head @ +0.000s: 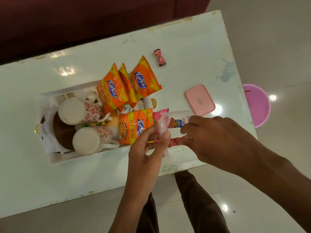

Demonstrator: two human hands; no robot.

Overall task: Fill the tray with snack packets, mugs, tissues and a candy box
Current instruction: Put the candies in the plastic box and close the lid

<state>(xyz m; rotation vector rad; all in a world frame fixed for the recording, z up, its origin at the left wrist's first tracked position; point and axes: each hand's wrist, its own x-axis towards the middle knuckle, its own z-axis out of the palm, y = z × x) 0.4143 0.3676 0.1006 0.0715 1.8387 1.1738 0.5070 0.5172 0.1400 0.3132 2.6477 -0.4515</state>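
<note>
Head view: four orange snack packets (pixel 116 88) printed "Kurkure", "Masala Munch" and "50% Extra", standing and lying in the white tray (pixel 74 157) beside two floral mugs (pixel 79 111) and white tissues (pixel 47 142). Left hand (pixel 148 148) clamped, thumb over fingers, on the rim of a tilted clear candy box (pixel 176 158) just beside the tray. Right hand (pixel 213 140) pinching a small wrapped candy (pixel 176 123) at the box mouth; pink lid (pixel 200 100) and another candy (pixel 159 58) lying apart on the table (pixel 50 182).
</note>
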